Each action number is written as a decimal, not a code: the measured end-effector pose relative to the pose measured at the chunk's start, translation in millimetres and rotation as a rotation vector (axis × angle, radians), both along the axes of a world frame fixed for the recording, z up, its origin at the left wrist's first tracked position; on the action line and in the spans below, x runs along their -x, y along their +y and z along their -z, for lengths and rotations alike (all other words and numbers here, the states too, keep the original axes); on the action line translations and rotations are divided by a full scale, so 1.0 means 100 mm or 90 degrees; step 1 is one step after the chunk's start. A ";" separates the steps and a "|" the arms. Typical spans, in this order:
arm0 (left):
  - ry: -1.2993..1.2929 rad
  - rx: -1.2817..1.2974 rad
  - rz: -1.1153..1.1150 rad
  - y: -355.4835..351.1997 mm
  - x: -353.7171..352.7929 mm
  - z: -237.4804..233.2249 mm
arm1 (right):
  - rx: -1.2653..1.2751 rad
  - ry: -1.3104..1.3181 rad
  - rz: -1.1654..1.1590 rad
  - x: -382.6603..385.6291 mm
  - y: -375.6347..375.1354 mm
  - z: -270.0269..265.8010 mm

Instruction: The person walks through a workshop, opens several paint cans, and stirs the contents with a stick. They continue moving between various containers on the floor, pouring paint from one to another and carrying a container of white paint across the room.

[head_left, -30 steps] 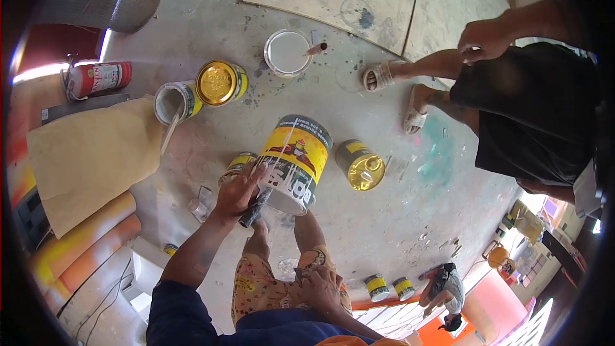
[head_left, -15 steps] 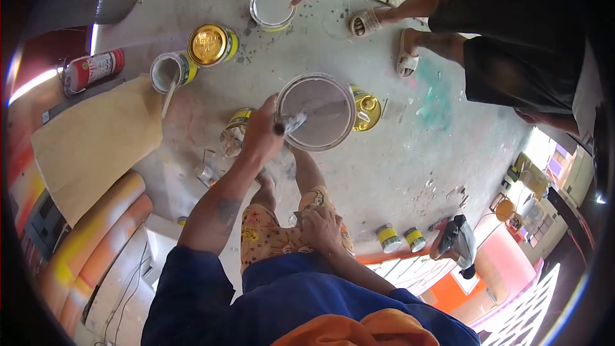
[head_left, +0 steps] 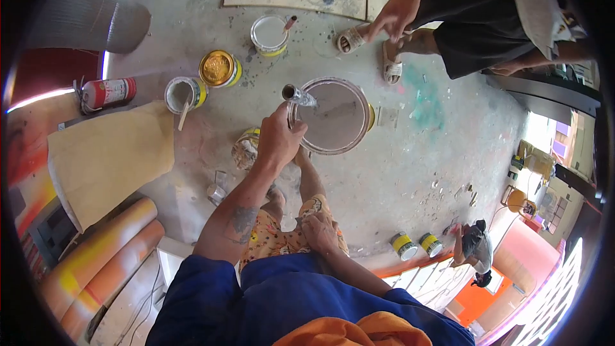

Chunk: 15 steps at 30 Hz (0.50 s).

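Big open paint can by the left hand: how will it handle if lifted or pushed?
Probably heavy: the paint can looks filled with grey paint near its rim. Lid off, so it may slosh. Wide base, unlikely to tip.

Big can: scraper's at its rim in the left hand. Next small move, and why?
Probably lower the scraper into the grey paste. The left hand grips it at the rim of the open big can, tip over the contents, while the right hand rests on the knee.
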<state>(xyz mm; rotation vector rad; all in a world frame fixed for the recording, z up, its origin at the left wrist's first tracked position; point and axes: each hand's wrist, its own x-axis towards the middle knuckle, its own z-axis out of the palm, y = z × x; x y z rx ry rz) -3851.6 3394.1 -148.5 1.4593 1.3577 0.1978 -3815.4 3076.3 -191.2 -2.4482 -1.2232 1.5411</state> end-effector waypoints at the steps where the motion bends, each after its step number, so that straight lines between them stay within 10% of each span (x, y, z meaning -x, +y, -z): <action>1: -0.009 -0.009 -0.003 -0.02 0.01 -0.06 | 0.004 0.001 0.006 0.04 -0.02 -0.01; 15: 0.006 -0.059 -0.002 -0.14 -0.42 -0.60 | -0.142 0.022 0.111 -0.14 -0.12 -0.33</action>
